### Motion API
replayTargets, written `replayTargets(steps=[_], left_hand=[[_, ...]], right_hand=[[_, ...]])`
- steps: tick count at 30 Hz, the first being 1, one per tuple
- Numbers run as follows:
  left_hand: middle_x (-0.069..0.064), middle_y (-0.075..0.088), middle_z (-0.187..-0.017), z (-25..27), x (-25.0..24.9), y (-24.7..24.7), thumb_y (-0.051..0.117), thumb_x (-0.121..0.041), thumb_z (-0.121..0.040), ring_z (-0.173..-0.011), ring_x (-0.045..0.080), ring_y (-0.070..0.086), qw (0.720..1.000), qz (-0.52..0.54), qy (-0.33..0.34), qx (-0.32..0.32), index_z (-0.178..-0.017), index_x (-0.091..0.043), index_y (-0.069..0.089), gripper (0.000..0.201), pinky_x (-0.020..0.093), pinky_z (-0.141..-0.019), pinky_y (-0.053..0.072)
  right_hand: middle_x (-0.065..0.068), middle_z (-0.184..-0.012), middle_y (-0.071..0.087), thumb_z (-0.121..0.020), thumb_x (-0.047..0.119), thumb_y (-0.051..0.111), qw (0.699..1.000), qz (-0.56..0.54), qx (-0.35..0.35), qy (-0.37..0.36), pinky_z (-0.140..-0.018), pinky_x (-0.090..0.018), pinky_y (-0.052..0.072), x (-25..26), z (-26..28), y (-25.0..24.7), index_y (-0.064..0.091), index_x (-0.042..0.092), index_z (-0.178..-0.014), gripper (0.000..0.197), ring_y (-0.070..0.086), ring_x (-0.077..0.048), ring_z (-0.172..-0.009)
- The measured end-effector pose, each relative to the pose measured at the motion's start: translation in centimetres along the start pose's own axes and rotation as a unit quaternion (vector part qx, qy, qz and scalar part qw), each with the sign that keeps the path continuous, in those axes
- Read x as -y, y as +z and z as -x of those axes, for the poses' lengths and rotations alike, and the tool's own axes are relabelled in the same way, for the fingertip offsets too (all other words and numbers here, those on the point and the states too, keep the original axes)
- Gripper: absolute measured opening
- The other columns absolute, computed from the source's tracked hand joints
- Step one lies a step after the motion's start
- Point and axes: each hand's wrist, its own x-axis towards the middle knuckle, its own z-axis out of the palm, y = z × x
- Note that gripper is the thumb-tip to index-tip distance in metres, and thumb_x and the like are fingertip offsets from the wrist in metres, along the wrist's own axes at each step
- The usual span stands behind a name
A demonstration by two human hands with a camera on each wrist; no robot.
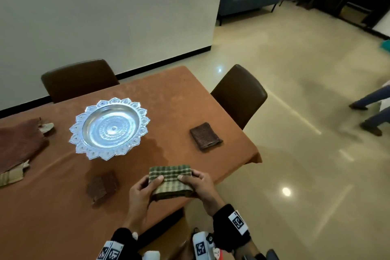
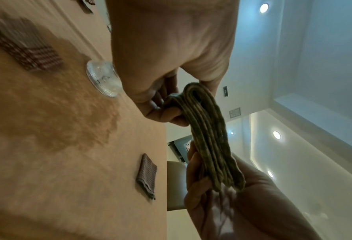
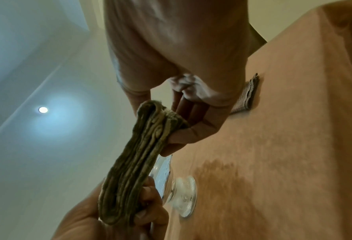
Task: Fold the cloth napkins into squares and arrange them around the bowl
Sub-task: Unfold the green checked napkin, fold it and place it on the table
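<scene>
A folded green plaid napkin (image 1: 171, 180) is held just above the table's near right edge. My left hand (image 1: 143, 190) grips its left side, thumb on top. Its right side is gripped by my right hand (image 1: 199, 183) the same way. The wrist views show the napkin's stacked layers (image 2: 209, 139) (image 3: 134, 160) edge-on, pinched between thumbs and fingers. The silver footed bowl (image 1: 109, 127) with a petal rim stands at the table's middle. One folded brown napkin (image 1: 205, 136) lies right of the bowl, another (image 1: 103, 187) in front of it.
The table (image 1: 63, 207) has an orange-brown cloth. A pile of unfolded napkins (image 1: 19, 145) lies at the left edge. Two brown chairs (image 1: 79, 79) (image 1: 239, 94) stand at the far side and right. A person's legs (image 1: 371, 112) are on the floor at far right.
</scene>
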Motion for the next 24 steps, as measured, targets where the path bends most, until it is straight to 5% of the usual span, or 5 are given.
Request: replayTargets(steps=[5, 10, 19, 24], left_hand=[[0.014, 0.079, -0.102, -2.5, 0.6, 6.0, 0.074, -0.009, -0.09, -0.09, 0.022, 0.076, 0.999, -0.023, 0.018, 0.015, -0.107, -0.001, 0.075, 0.018, 0.024, -0.071, 0.059], [0.01, 0.078, -0.111, -5.0, 1.7, 11.0, 0.075, -0.013, -0.09, -0.106, 0.028, 0.074, 0.997, -0.042, -0.008, 0.061, -0.115, -0.009, 0.073, 0.026, 0.044, -0.092, 0.057], [0.006, 0.078, -0.113, -11.8, 5.2, 25.0, 0.081, -0.012, -0.085, -0.107, 0.027, 0.074, 0.999, -0.047, 0.0, -0.007, -0.121, -0.016, 0.071, 0.038, 0.05, -0.094, 0.057], [0.006, 0.079, -0.112, -15.3, 6.0, 37.9, 0.078, -0.006, -0.085, -0.105, 0.026, 0.075, 0.997, -0.043, 0.007, -0.062, -0.121, -0.012, 0.071, 0.037, 0.041, -0.091, 0.059]], right_hand=[[-0.001, -0.09, 0.077, -0.096, 0.029, 0.075, 0.997, 0.041, -0.053, 0.033, -0.059, -0.029, 0.058, 2.5, -1.9, -4.7, 0.079, 0.016, -0.112, 0.021, 0.072, -0.014, -0.073], [-0.002, -0.093, 0.079, -0.096, 0.028, 0.074, 0.995, 0.048, -0.078, 0.028, -0.06, -0.03, 0.058, 5.4, -4.5, -9.8, 0.076, 0.016, -0.116, 0.023, 0.074, -0.014, -0.078], [-0.018, -0.117, 0.078, -0.087, 0.009, 0.081, 0.996, 0.077, 0.029, 0.012, -0.094, -0.039, 0.061, 13.1, -13.2, -24.6, 0.074, 0.005, -0.122, 0.036, 0.074, -0.032, -0.111], [-0.009, -0.107, 0.081, -0.091, 0.009, 0.078, 0.992, 0.099, 0.078, 0.022, -0.074, -0.029, 0.061, 20.2, -17.1, -35.1, 0.071, 0.008, -0.123, 0.033, 0.077, -0.019, -0.092]])
